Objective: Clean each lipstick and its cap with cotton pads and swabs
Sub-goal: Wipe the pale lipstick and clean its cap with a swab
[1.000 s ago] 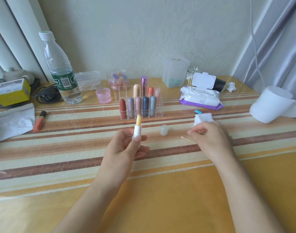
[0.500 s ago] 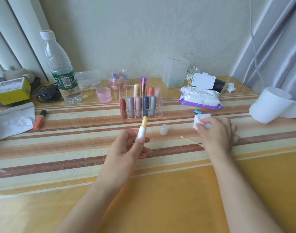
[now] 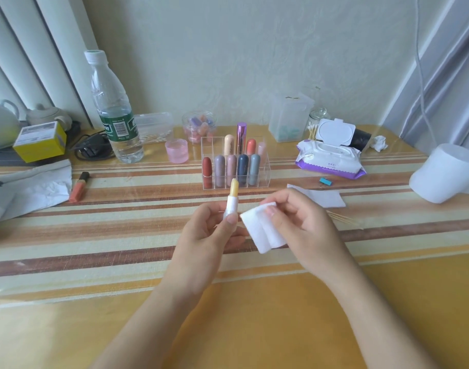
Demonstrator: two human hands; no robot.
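One lipstick (image 3: pixel 232 202) is in work: white barrel, pale yellow bullet extended, no cap fitted. It stands upright in the left hand (image 3: pixel 209 235), above the table (image 3: pixel 254 312), just in front of the clear organiser (image 3: pixel 265 179). Left thumb and fingers are clamped round the lower barrel. The right hand (image 3: pixel 305 230) pinches a folded cotton pad (image 3: pixel 264 234) by its top edge, just beside the barrel. Pad and bullet are apart.

Handling (est.): the item looks light. Barrel is stiff, smooth plastic, prob. slippery. Bullet is soft wax; we expect it to smear or snap under side load. We grip the barrel only, low down, and wipe w/ light pressure. The pad is limp, so we back it w/ fingertips.

Clearances: the organiser, w/ two rows of capped lipsticks, sits close behind the bullet tip; a forward stroke may knock it. A spare pad (image 3: pixel 318 199) and thin wooden sticks (image 3: pixel 345 221) lie on the table beyond the right hand. Open room is the bare table toward us. The cap is not visible; we cannot tell where it lies.
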